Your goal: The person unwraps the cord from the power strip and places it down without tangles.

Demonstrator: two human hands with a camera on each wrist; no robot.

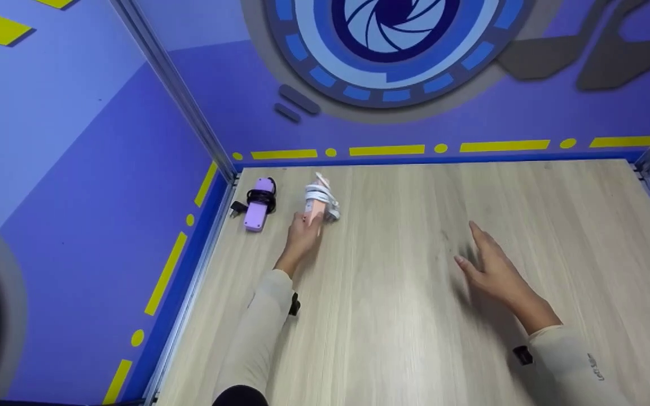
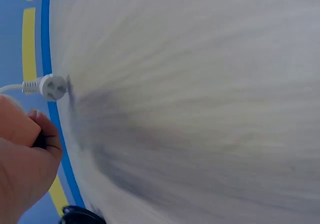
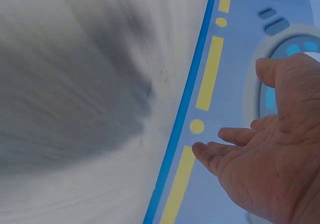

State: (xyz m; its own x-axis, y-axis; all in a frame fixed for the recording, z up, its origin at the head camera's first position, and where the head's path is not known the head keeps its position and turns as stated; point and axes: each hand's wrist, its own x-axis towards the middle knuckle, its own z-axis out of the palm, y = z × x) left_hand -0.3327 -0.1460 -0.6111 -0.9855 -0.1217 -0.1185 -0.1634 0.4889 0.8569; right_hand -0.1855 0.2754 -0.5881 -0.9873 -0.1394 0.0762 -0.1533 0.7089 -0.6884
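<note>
Near the back left of the table, my left hand (image 1: 303, 234) grips the near end of a pink power strip (image 1: 317, 210). A white cord (image 1: 318, 194) is wound round the strip's far half. In the left wrist view, the cord's white plug (image 2: 53, 87) sticks out beside the pink body (image 2: 17, 124), and the thumb and curled fingers close round the strip's end. My right hand (image 1: 494, 270) hovers over the right part of the table, fingers extended, thumb apart, holding nothing. The right wrist view also shows this hand (image 3: 270, 154) with its palm bare.
A purple power strip (image 1: 255, 214) wrapped in a black cord (image 1: 262, 196) lies left of the pink one, its black plug (image 1: 238, 208) pointing toward the left edge. Blue-purple panels (image 1: 201, 101) wall in the wooden table (image 1: 392, 282) at the left, back and right.
</note>
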